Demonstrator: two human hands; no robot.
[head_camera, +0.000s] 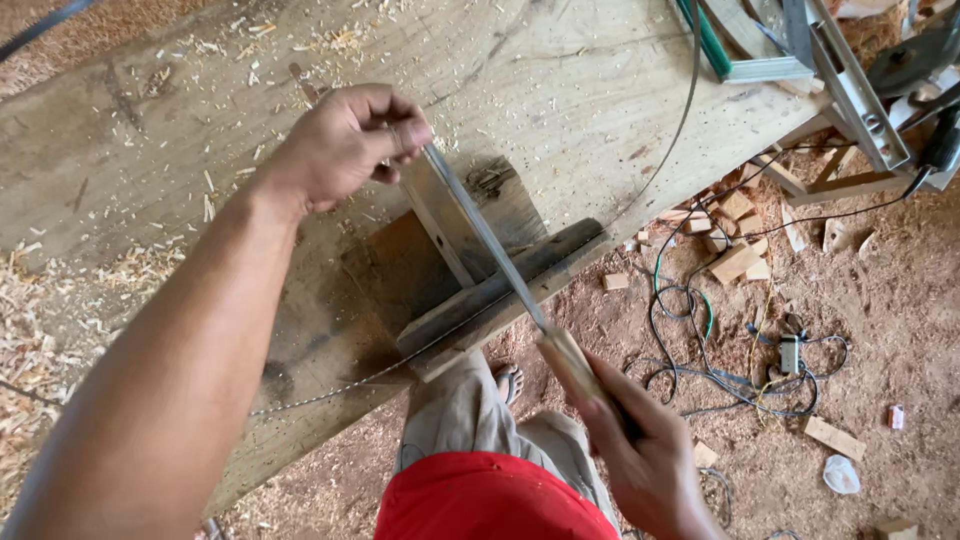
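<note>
here the left hand (340, 145) pinches the far tip of a long, thin metal file (487, 240), thumb and fingers closed narrowly over its end, while the right hand (640, 450) wraps tight round the file's pale wooden handle (568, 362) at the near end. so both grips are closed, each on one end of the same tool.

the file's long axis runs on a slant between the two grips: from the left hand it goes down and away toward the right hand, and from the right hand it climbs up and away toward the left. the middle of the file, roughly midway between the grips, crosses a dark wooden clamp block (500, 290) at the near edge of the workbench (560, 90). a thin toothed saw blade (350, 385) runs along that block, passing under the file close to square with it; whether the file is actually touching the teeth is too fine to tell. the crossing lies somewhat nearer the right hand than the left.

beyond the left grip the bench is strewn with wood shavings (130, 265). beyond the right grip, on the dirt floor, lie tangled cables (720, 370) and wood offcuts (735, 255). below the file are the person's red shirt (490, 500) and a sandalled foot (508, 380).
</note>
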